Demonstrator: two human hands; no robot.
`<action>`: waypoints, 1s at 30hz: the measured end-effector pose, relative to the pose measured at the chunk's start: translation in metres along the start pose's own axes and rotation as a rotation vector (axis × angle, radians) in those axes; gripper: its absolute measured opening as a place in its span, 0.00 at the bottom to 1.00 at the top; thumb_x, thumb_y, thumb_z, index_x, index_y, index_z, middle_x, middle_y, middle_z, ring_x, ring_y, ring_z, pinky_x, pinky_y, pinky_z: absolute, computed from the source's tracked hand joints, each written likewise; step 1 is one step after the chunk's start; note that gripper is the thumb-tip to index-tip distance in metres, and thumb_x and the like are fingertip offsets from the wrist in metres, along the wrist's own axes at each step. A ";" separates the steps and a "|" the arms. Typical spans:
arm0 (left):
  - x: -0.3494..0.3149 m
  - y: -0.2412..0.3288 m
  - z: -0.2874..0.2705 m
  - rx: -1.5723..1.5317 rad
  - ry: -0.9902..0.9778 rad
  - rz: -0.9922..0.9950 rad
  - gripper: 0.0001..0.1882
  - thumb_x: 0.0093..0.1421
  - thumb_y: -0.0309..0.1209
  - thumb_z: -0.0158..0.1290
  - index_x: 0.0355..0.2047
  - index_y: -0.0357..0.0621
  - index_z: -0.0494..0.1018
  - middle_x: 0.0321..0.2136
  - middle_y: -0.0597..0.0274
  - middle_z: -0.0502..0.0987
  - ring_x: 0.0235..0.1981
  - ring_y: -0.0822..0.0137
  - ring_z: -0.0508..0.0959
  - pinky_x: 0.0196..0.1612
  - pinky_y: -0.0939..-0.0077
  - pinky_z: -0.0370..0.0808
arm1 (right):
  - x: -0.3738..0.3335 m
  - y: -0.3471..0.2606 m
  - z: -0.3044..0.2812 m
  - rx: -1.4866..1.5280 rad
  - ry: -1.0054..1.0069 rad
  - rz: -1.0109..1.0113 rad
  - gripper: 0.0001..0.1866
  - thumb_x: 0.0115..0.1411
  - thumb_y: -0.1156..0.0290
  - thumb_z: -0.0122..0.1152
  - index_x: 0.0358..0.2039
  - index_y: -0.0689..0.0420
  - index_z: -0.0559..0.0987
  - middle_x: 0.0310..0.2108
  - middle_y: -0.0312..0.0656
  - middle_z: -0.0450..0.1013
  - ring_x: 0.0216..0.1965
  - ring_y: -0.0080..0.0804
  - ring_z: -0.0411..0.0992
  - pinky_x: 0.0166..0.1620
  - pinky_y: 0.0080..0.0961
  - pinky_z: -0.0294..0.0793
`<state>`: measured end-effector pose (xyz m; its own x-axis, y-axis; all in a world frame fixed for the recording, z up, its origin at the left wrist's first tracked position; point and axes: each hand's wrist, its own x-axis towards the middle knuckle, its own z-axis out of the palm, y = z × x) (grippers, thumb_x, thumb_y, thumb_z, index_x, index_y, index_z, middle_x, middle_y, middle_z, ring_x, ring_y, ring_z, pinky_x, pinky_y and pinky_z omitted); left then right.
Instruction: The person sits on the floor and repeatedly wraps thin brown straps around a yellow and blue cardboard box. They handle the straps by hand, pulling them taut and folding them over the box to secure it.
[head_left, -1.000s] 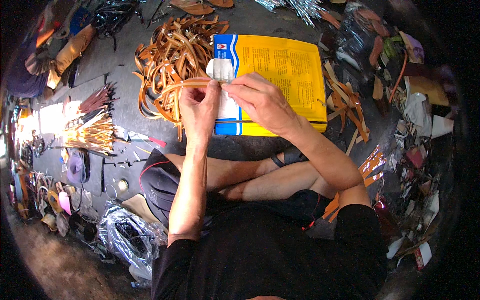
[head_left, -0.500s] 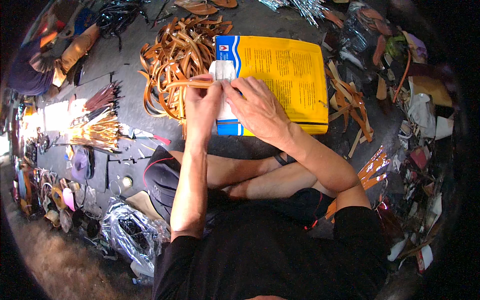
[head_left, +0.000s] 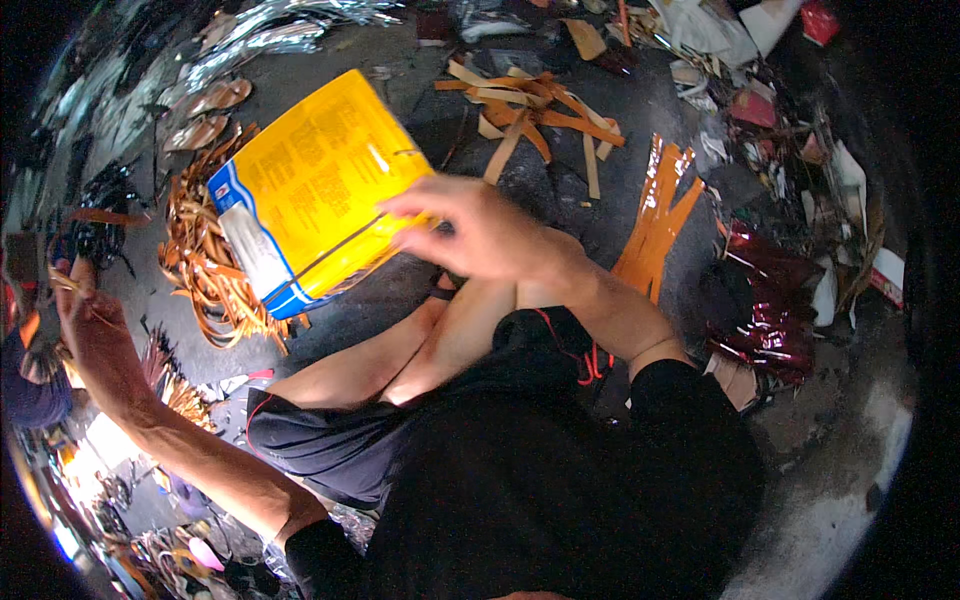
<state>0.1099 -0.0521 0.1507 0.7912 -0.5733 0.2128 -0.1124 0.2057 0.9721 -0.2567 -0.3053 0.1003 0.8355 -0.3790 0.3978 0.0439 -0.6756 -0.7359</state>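
Left hand swung far left; right hand shifted to right end of yellow can; view turned.

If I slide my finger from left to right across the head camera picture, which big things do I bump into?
Going by their middles: left hand → heap of brown strips → yellow-and-blue container → right hand → flat orange strips → shiny dark red sheet.

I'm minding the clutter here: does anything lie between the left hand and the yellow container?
Yes: brown strips are heaped between the left hand and the yellow container, beside its blue end. Whether they would block a raised hand, this view can't settle.
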 end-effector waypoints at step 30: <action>-0.120 0.009 0.183 0.688 -0.728 -0.256 0.13 0.62 0.39 0.55 0.33 0.40 0.74 0.17 0.61 0.70 0.21 0.64 0.71 0.26 0.68 0.66 | 0.005 -0.001 -0.081 0.135 -0.696 0.259 0.12 0.60 0.65 0.60 0.36 0.62 0.77 0.24 0.38 0.75 0.27 0.23 0.73 0.31 0.24 0.73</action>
<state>-0.0959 -0.1269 0.1525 0.3101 -0.9242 -0.2231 -0.4921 -0.3568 0.7940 -0.2969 -0.3573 0.1476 0.9793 0.0020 -0.2026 -0.1722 -0.5188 -0.8374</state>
